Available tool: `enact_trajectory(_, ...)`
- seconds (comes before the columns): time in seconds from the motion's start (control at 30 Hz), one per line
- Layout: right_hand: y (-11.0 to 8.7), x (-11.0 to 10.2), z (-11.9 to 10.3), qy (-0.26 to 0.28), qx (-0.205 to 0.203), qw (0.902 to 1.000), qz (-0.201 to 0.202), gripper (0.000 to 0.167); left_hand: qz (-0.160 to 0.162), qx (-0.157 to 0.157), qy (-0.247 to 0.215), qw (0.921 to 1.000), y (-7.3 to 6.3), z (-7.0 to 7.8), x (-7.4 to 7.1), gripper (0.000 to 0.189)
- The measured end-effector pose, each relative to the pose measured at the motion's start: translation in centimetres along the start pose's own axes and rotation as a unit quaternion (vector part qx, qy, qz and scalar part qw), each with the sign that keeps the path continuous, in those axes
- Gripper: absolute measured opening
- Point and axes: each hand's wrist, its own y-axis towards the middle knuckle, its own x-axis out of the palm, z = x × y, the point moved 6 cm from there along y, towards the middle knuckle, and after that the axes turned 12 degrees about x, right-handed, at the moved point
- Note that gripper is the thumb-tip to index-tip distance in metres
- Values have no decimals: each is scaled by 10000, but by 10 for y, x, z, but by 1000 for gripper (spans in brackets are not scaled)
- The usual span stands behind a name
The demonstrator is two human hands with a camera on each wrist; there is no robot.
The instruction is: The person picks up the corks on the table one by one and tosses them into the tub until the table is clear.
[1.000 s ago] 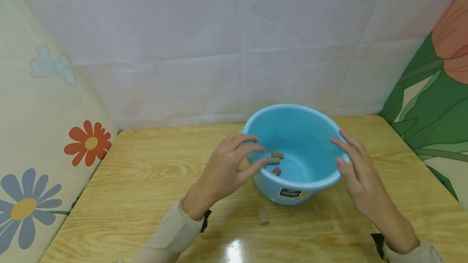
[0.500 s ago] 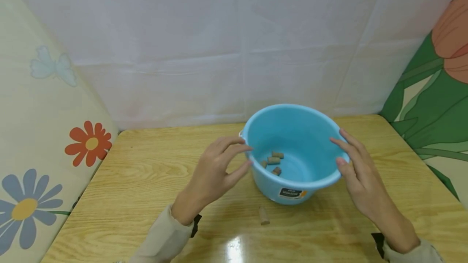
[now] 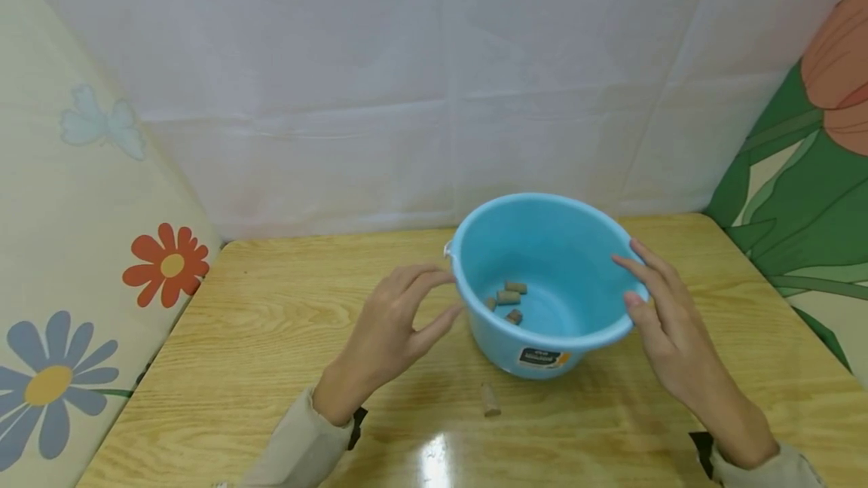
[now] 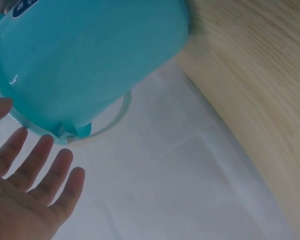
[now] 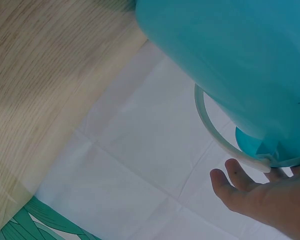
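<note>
A light blue plastic bucket (image 3: 542, 356) stands on the table, its mouth facing me. Several small brown cylinders that look like corks (image 3: 508, 297) lie on its bottom, toward the left. One more cork (image 3: 490, 400) lies on the tabletop in front of the bucket. My left hand (image 3: 389, 322) is at the left side of the rim, thumb and fingers spread and nothing between them. In the left wrist view its fingertips (image 4: 64, 156) are just off the rim. My right hand (image 3: 671, 322) holds the right side of the rim, fingertips reaching over it, other fingers outside near the handle (image 5: 215, 132).
The wood-grain table (image 3: 285, 307) extends to both sides of the bucket. A white cloth backdrop (image 3: 325, 96) stands behind it. Panels with painted flowers flank the left and right, including a red flower (image 3: 169, 265).
My left hand has drawn back left from over the rim to just outside it, uncovering a cork at the left of the bucket's bottom. My right hand and the bucket have stayed in place.
</note>
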Motion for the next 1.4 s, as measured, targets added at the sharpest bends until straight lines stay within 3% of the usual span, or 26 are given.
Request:
enact_trajectory(0.5,2,-1,0,21,1,10000,-37,44,-554,-304,1,9980,-17,0,16,35)
enact_trajectory(0.83,2,-2,0,-27,0,10000,-33,44,-830,-295,-127,9960,-27,5,33,34)
enact_trajectory(1.4,2,-7,-4,-873,-362,9955,49,42,-1525,-558,-292,9863,-41,10,56,40)
